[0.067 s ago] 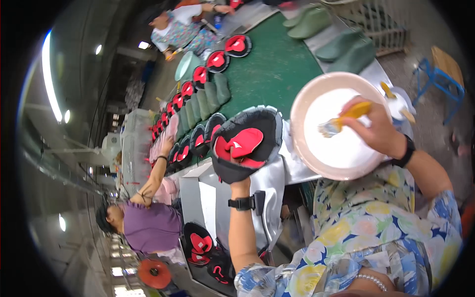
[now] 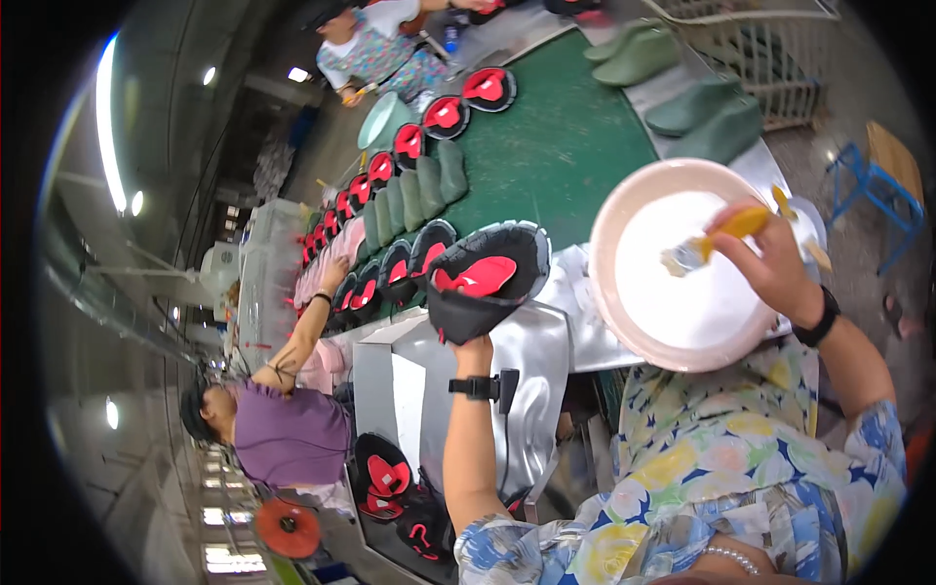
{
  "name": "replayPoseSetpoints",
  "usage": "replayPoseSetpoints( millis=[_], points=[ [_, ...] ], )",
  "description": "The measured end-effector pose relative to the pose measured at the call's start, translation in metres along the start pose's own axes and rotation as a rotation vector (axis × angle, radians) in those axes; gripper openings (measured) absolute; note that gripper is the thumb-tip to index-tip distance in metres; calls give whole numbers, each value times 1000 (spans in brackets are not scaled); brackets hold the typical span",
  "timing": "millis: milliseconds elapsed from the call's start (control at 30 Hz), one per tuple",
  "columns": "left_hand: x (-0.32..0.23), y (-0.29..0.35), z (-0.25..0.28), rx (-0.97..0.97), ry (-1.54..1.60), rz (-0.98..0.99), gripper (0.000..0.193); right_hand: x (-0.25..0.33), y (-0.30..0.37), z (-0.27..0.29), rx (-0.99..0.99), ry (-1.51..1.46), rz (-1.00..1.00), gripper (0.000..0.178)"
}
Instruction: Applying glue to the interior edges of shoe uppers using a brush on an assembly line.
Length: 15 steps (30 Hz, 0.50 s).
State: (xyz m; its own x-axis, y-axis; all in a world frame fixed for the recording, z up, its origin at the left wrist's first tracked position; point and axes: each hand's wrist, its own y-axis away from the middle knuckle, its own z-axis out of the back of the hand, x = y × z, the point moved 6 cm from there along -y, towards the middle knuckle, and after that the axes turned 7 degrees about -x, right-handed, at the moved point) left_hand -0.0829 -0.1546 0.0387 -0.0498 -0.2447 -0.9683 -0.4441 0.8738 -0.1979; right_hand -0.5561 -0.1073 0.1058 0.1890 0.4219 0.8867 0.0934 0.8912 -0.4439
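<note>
My left hand (image 2: 474, 354) grips a black shoe upper (image 2: 480, 318) with a red lining, its opened underside turned up and its edge pleated all around. Most of those fingers are hidden by the upper. In my right hand (image 2: 777, 265) is a paintbrush (image 2: 739, 224) with a yellow handle, its pale bristles over the white liquid (image 2: 668, 312) in a pale pink basin (image 2: 608, 234). Whether the bristles touch the liquid, I cannot tell. The basin stands at the near right of the green-topped table (image 2: 546, 122).
Black-and-red uppers (image 2: 395, 271) and green shoe lasts (image 2: 429, 185) line the table's left side; larger green lasts (image 2: 717, 122) lie at the far right. Co-workers in a purple top (image 2: 292, 434) and a patterned apron (image 2: 380, 54) are nearby. A blue-legged stool (image 2: 887, 180) stands right.
The upper in my left hand has tilted, showing more of its black outside. The brush has shifted slightly right over the basin. The whole view has moved a little.
</note>
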Motion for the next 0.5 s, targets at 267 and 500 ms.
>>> replayPoseSetpoints(
  millis=[267, 500],
  points=[
    [184, -170, 48, -237, 85, 68, 88, -40, 18, -1, -3, -115, -384, 17],
    [188, -215, 79, -171, -1136, 57, 74, -53, 10, 1, 91, 77, -432, 18]
  ],
)
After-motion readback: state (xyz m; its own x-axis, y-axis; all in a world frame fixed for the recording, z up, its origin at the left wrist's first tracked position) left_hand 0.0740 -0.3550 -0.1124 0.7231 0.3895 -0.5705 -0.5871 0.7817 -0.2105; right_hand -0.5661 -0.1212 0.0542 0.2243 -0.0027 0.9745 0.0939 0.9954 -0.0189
